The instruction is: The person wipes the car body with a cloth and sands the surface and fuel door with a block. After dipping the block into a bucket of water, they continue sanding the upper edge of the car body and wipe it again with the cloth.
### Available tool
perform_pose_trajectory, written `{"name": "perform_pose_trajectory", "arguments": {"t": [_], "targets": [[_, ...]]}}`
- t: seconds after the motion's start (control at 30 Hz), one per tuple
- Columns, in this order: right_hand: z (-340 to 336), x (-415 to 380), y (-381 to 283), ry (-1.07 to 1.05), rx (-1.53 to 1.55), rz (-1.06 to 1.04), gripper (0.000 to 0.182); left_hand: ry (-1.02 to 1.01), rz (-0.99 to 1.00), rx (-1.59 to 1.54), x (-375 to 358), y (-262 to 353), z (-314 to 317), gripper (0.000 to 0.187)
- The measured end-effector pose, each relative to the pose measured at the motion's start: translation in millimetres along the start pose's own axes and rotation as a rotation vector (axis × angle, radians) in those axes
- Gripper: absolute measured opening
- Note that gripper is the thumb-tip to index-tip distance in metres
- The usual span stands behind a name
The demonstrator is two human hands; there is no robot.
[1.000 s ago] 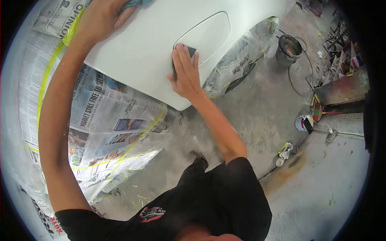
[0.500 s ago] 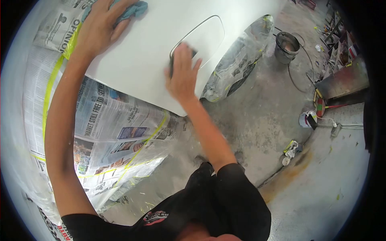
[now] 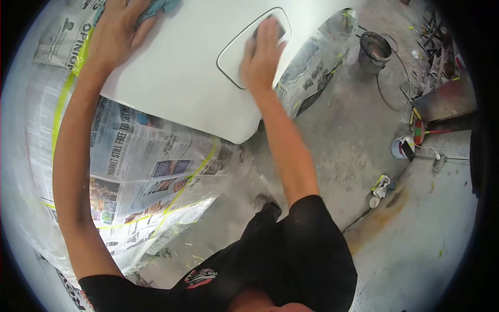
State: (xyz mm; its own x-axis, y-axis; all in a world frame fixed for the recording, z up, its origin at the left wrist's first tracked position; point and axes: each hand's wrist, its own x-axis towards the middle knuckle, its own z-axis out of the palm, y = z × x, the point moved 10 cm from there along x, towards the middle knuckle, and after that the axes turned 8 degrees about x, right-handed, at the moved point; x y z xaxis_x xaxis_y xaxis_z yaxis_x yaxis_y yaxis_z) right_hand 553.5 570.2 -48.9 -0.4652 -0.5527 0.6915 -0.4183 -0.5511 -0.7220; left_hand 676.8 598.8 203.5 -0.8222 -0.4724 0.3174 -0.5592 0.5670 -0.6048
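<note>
A white car body panel [image 3: 171, 78] with a fuel door [image 3: 236, 54] outlined by a dark gap fills the upper middle. Flat over the upper part of that door, my right hand [image 3: 264, 54] presses a dark sanding pad [image 3: 281, 32], mostly covered by the fingers. At the top left, my left hand [image 3: 115, 34] rests at the panel's edge with its fingers on a bunched teal cloth [image 3: 158, 7]. Part of the cloth is hidden beneath that hand.
Newspaper [image 3: 140, 151] and yellow tape mask the car below and left of the panel. The wheel [image 3: 317, 62] is wrapped in newspaper and plastic. A dark bucket [image 3: 374, 52] with a hose stands on the concrete floor [image 3: 343, 140]. A white tub [image 3: 403, 147] and clutter lie right.
My right hand has slid with the sanding pad from the fuel door's lower left edge up to its upper right. My left hand stays on the cloth; the view has shifted slightly.
</note>
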Motion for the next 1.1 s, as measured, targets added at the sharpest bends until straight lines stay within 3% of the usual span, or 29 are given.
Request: {"name": "perform_pose_trajectory", "arguments": {"t": [0.1, 0.2, 0.3, 0.33, 0.43, 0.53, 0.6, 0.73, 0.87, 0.97, 1.1], "targets": [[11, -72, -32, -0.31, 0.088, -0.123, 0.064, -0.064, -0.045, -0.011, 2, -2, 1, 0.052], [2, -135, -4, -0.588, 0.011, -0.28, 0.069, -0.115, -0.081, -0.056, 3, 1, 4, 0.052], [-23, -141, 33, -0.608, -0.064, -0.212, 0.071, -0.12, -0.089, -0.051, 3, 1, 1, 0.052], [-33, -122, 27, -0.509, -0.023, -0.15, 0.068, -0.118, -0.088, -0.042, 3, 0, 1, 0.051], [-21, -76, -18, -0.398, 0.063, -0.219, 0.068, -0.041, -0.028, 0.002, 0, -3, 6, 0.049], [1, -91, -17, -0.424, 0.007, -0.304, 0.067, -0.144, -0.07, 0.018, 1, -5, 8, 0.046], [-3, -105, -14, -0.479, -0.026, -0.34, 0.066, -0.127, -0.064, -0.004, 0, -7, 9, 0.044], [8, -78, -38, -0.386, 0.014, -0.305, 0.076, -0.074, 0.022, 0.042, -6, -9, 12, 0.042], [17, -88, -51, -0.395, 0.087, -0.108, 0.071, -0.028, 0.039, 0.05, 3, 2, -1, 0.05], [8, -53, -26, -0.196, -0.017, -0.062, 0.068, -0.041, -0.007, 0.034, 2, 0, 3, 0.05], [4, 13, 0, -0.032, -0.007, 0.197, 0.067, -0.064, -0.03, 0.045, -2, -1, 6, 0.051]]}}
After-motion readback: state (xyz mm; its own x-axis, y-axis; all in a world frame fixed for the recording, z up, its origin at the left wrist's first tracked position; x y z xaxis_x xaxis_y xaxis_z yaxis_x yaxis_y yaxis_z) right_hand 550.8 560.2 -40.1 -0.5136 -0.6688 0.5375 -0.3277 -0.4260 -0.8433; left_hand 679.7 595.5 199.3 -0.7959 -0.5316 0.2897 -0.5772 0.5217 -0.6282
